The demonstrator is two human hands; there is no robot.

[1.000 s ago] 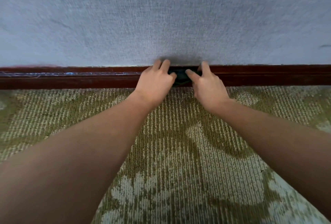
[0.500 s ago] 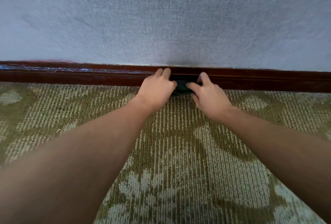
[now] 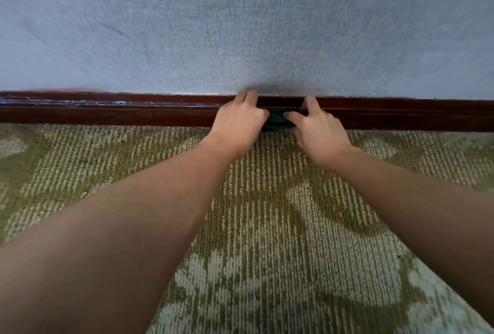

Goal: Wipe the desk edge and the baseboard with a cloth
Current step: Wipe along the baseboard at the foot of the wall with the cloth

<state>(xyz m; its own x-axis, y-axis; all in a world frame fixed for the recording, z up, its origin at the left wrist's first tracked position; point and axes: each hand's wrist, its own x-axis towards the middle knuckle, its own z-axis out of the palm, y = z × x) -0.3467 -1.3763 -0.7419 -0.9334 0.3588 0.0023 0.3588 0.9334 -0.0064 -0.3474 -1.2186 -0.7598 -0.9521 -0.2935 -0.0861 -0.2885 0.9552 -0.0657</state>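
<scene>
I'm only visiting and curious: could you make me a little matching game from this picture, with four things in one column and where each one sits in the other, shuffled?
Things:
1. dark bunched cloth
2. dark red-brown wooden baseboard
3. olive and cream patterned carpet
4. pale grey-blue textured wall

Places:
A. fills the top of the view
B. held between the left hand and the right hand
C. lies under both forearms
D. runs as a strip where wall meets floor

Pairs: 1-B, 2-D, 3-C, 4-A

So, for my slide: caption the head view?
Left hand and right hand hold a dark cloth against the red-brown baseboard.
</scene>
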